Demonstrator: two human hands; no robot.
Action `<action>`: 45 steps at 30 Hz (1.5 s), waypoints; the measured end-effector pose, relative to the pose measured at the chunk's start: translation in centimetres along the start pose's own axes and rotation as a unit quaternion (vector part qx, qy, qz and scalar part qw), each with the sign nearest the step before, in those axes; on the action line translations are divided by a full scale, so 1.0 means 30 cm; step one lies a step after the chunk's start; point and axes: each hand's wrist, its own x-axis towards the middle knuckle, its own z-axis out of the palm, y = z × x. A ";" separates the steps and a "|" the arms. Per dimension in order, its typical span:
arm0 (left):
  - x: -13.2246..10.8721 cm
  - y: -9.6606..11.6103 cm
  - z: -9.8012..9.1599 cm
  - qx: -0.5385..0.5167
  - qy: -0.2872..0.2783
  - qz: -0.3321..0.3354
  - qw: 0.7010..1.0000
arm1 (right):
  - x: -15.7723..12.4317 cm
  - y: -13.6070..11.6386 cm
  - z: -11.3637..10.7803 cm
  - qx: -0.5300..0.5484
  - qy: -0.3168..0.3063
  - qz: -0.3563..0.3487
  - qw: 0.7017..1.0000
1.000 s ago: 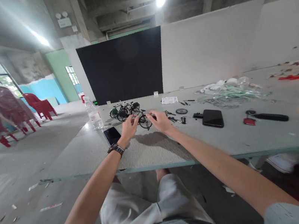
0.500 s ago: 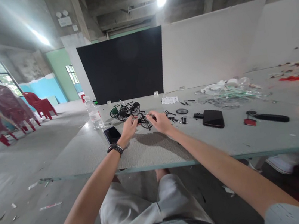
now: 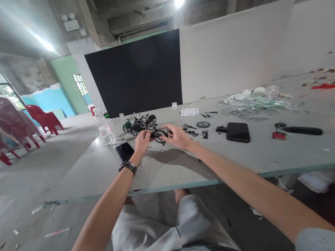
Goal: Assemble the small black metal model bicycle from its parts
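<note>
Between my two hands is a small black model bicycle (image 3: 158, 135), held just above the table. My left hand (image 3: 142, 142), with a dark watch on its wrist, pinches one end of it. The fingers of my right hand (image 3: 177, 136) close on the other end, by a wheel. Part of the model is hidden behind my fingers. Just beyond stand several finished-looking model bicycles (image 3: 142, 123), one with green on it. Small loose black parts (image 3: 194, 131) lie right of my right hand, along with a separate black wheel (image 3: 203, 124).
A water bottle (image 3: 104, 127) and a phone (image 3: 125, 151) are at the left. A printed sheet (image 3: 189, 112) lies at the back. To the right are a black device (image 3: 237, 132), a black-handled tool (image 3: 303, 130) and clear plastic wrapping (image 3: 258, 98). The table's front edge (image 3: 177, 186) is near my knees.
My right hand has shifted its grip slightly on the model bicycle, whose wheel has tilted a little. The left hand stays nearly in place. The whole view has moved slightly.
</note>
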 end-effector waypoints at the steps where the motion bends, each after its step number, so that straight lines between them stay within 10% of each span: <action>1: 0.002 -0.003 0.001 -0.005 -0.001 -0.002 1.000 | 0.000 0.004 0.002 -0.001 -0.003 -0.002 1.000; 45: -0.009 0.052 0.005 -0.129 0.012 -0.006 0.992 | 0.009 0.009 0.008 -0.068 0.103 0.065 0.990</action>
